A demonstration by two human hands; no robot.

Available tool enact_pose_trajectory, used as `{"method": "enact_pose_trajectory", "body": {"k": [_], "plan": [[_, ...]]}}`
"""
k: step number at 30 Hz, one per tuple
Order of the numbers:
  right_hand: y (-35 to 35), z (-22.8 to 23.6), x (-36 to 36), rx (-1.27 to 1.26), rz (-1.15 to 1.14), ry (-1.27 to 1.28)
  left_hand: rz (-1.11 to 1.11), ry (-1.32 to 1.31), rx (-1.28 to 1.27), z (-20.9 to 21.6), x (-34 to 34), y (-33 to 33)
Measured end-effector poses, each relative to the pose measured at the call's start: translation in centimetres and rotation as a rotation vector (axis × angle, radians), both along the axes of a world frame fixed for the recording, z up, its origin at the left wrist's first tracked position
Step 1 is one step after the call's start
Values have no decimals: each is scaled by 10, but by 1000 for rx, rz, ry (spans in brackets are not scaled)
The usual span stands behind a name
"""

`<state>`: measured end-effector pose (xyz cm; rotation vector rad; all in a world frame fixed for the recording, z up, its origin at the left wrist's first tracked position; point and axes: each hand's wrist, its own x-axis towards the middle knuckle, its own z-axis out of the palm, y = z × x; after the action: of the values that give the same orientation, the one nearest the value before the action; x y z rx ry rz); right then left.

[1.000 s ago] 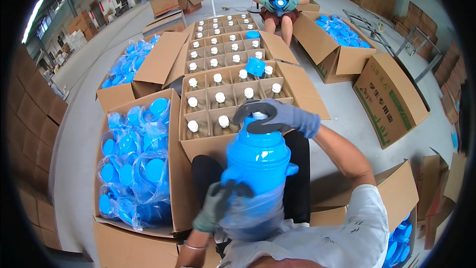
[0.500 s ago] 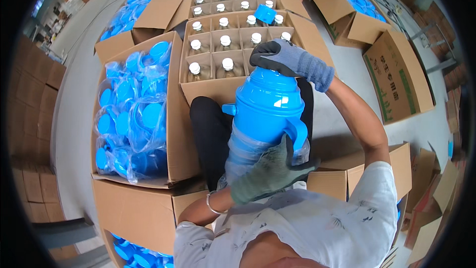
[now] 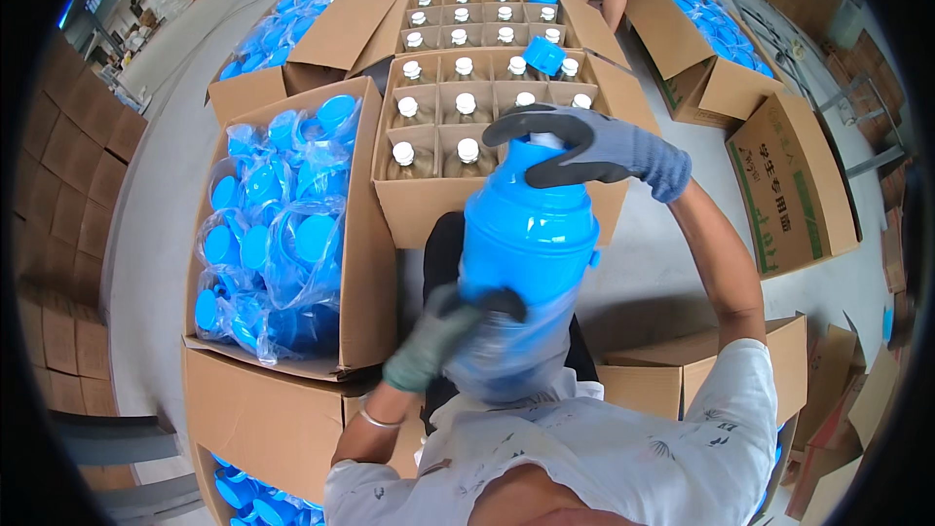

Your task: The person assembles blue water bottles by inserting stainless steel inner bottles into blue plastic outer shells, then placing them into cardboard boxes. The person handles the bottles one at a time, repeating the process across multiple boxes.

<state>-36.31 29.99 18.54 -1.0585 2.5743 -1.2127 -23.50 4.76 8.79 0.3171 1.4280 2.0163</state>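
Blue flask (image 3: pixel 536 234) sits between the person's legs, clear film (image 3: pixel 526 351) around its lower body. Right hand (image 3: pixel 596 150): fingers grasping its neck at 12 o'clock. Left hand (image 3: pixel 443 331) at 8, blurred; can't tell if fingers grip. Divided bottle carton (image 3: pixel 429 212) at 12, blue cap (image 3: pixel 544 56) atop. Bagged-flask carton (image 3: pixel 372 234) at 9.

Worn are a white short-sleeved shirt (image 3: pixel 594 458) with small, scattered dark plant-like prints (image 3: pixel 654 443), black trousers (image 3: pixel 443 251), a grey-green left glove (image 3: pixel 424 336) with blackish fingers, a silvery bangle (image 3: pixel 378 420) just behind it, and a blue-grey right glove (image 3: pixel 606 144) with black fingers and a knit cuff (image 3: pixel 670 168).
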Motion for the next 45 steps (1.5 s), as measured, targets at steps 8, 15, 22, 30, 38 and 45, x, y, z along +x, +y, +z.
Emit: {"method": "enact_pose_trajectory", "body": {"k": [8,15,22,30,38,45], "plan": [[-33,-10,-18,544,-283,-177,114,435,-292,-19,21,43],[7,-53,-27,-138,-21,-147,110,411,-317,2,10,34],[21,-25,-21,74,140,252,-131,-13,12,-8,-7,15],[-9,-87,-44,-104,0,-66,17,986,-430,-15,23,59],[8,-58,-30,-21,-35,-281,194,1406,-902,21,-8,-17],[-45,-33,-14,-124,138,-8,-122,2220,-892,75,-42,41]]}}
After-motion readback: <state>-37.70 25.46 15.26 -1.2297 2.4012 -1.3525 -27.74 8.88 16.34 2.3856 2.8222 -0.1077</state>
